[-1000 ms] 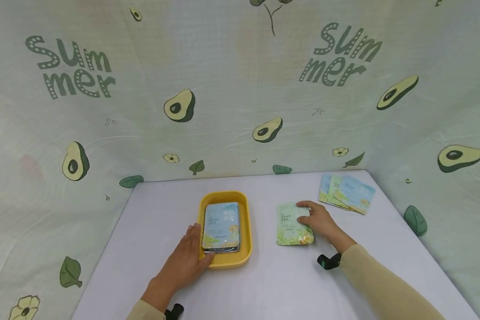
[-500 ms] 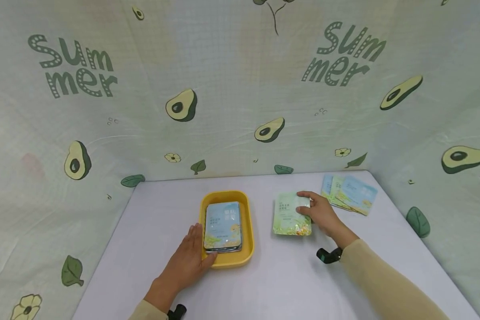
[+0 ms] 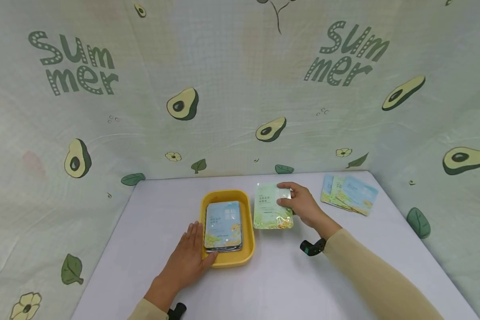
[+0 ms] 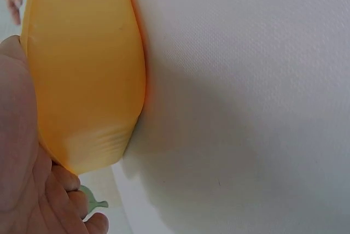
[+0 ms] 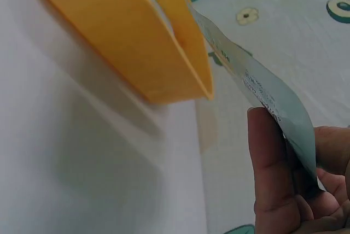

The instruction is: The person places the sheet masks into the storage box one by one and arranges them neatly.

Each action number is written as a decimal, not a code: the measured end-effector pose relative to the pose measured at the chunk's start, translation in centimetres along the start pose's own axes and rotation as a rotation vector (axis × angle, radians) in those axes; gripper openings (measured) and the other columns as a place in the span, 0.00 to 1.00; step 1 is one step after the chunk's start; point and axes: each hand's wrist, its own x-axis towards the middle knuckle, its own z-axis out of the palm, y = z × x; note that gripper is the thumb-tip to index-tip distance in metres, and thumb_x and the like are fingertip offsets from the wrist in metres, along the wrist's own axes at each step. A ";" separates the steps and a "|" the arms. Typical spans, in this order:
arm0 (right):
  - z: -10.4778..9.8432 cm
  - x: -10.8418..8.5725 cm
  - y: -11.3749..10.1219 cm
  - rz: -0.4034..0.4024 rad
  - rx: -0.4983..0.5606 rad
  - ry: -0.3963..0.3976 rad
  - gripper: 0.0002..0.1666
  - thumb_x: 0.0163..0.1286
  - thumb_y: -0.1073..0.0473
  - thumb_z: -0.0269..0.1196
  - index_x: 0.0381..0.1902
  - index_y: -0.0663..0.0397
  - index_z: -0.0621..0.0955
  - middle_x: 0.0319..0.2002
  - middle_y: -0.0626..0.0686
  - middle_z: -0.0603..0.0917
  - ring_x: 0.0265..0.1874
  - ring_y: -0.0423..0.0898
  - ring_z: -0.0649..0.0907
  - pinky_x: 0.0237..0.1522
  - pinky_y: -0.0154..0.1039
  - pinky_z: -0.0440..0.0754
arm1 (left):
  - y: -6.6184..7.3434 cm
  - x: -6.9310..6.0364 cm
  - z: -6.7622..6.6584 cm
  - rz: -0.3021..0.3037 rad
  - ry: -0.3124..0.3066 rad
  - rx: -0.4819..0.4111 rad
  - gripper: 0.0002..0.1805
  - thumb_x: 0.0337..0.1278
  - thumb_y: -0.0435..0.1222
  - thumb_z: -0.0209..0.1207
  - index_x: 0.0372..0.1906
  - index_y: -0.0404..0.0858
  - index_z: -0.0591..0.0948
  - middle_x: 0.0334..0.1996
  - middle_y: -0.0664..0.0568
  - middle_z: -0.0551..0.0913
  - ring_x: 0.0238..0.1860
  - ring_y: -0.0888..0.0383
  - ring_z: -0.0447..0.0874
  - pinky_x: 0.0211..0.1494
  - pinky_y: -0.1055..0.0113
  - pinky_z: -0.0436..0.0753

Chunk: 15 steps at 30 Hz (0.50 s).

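Note:
A green flat sachet (image 3: 273, 206), printed with flowers along its bottom, is pinched at its right edge by my right hand (image 3: 306, 206). In the right wrist view the sachet (image 5: 257, 81) is raised off the table, thumb on one face and fingers on the other, its far end near the tray wall (image 5: 115, 31). My left hand (image 3: 187, 258) rests with straight fingers along the left rim of the yellow tray (image 3: 246, 222). Inside the tray lies a stack of blue sachets (image 3: 223, 224). The left wrist view shows the tray's outer side (image 4: 87, 70) against that hand (image 4: 27, 152).
Several blue and green sachets (image 3: 350, 193) lie fanned out at the table's back right corner. A white cloth covers the table (image 3: 264, 284). A patterned curtain (image 3: 224, 58) stands behind it.
My right hand has lifted the green sachet off the table and carried it left, close to the tray's right rim. The left hand has stayed at the tray.

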 end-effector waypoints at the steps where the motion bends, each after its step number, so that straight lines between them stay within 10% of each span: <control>1: 0.6 0.1 -0.5 -0.002 0.005 -0.007 0.34 0.73 0.67 0.67 0.74 0.54 0.73 0.53 0.63 0.86 0.39 0.47 0.90 0.37 0.41 0.91 | 0.0 0.0 0.0 0.000 0.000 0.002 0.54 0.76 0.62 0.53 0.84 0.28 0.47 0.85 0.33 0.48 0.86 0.38 0.44 0.85 0.41 0.57; 15: 9.0 1.5 -3.3 -0.042 0.047 -0.070 0.31 0.70 0.69 0.69 0.69 0.53 0.78 0.48 0.58 0.88 0.39 0.45 0.88 0.38 0.34 0.87 | 0.0 0.0 -0.1 -0.001 0.014 0.059 0.55 0.74 0.64 0.53 0.84 0.27 0.50 0.85 0.34 0.49 0.86 0.38 0.44 0.85 0.40 0.55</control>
